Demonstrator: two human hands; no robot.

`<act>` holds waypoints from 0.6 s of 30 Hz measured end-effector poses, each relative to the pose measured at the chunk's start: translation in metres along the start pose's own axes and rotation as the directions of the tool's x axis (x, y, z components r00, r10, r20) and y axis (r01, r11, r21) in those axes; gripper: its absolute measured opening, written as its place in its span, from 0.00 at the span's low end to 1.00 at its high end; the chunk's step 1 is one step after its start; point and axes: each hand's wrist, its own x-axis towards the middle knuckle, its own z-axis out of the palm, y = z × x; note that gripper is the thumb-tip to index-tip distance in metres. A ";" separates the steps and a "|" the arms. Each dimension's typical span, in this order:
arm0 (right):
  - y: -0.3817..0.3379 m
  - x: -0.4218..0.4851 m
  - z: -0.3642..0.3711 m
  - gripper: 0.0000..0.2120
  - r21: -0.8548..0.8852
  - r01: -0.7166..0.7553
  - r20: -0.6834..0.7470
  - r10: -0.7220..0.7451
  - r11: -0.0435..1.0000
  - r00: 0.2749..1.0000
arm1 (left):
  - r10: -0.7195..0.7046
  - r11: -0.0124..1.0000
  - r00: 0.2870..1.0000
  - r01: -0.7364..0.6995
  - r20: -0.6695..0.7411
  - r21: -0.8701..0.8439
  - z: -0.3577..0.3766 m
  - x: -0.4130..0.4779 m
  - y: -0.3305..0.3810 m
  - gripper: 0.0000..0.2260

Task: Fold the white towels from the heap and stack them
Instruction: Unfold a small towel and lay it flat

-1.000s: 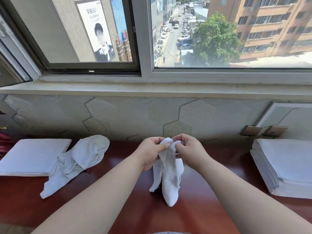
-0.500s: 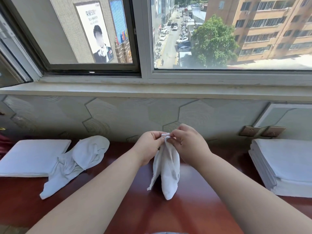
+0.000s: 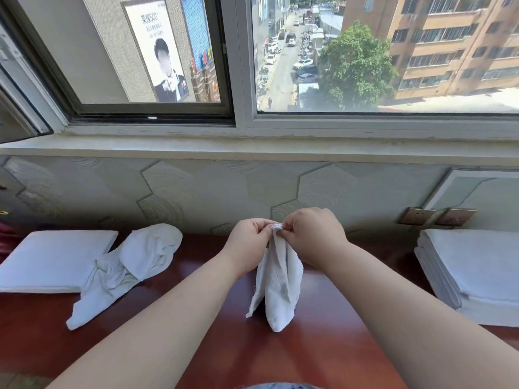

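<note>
Over the last second both hands had risen a little toward 12 o'clock and drawn closer, so the towel [image 3: 280,284] hung longer and straighter than before, its lower tip at or just above the table [image 3: 224,349]; which, I could not tell. The left hand [image 3: 248,241] and right hand [image 3: 313,234] each pinched the cloth's top edge, fingertips nearly touching, with a small tuft showing between them. That read as hunting for a corner or hem: the towel was still bunched in a narrow drape, so the fold itself had probably not begun. A frayed side edge trailed at the drape's 7 o'clock, which looked like the hem to follow to the next corner. For room, bare table lay at 6 o'clock between the forearms, likely enough to spread the cloth flat. The heap [image 3: 134,265] sat at 9 o'clock, overlapping a flat pile [image 3: 53,259] beyond it, and a tall stack [image 3: 474,270] stood at 3 o'clock, well apart from the hands. The wall [image 3: 213,189] stood near at 12 o'clock, so spreading would best go sideways and toward the body.
</note>
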 end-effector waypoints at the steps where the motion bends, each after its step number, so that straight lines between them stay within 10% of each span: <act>1: 0.000 0.001 -0.001 0.18 -0.025 0.005 0.020 -0.005 1.000 1.000 | 0.006 1.000 1.000 -0.006 -0.025 0.020 0.000 0.000 -0.001 0.12; 12: 0.000 0.015 -0.004 0.13 -0.008 -0.051 0.095 0.052 0.999 0.994 | 0.088 0.996 0.995 -0.088 -0.040 0.018 0.004 0.001 -0.001 0.05; 18: 0.010 0.020 0.012 0.14 0.297 -0.098 0.229 0.029 0.950 0.973 | 0.155 0.983 0.979 -0.139 -0.132 0.122 -0.010 0.016 0.002 0.06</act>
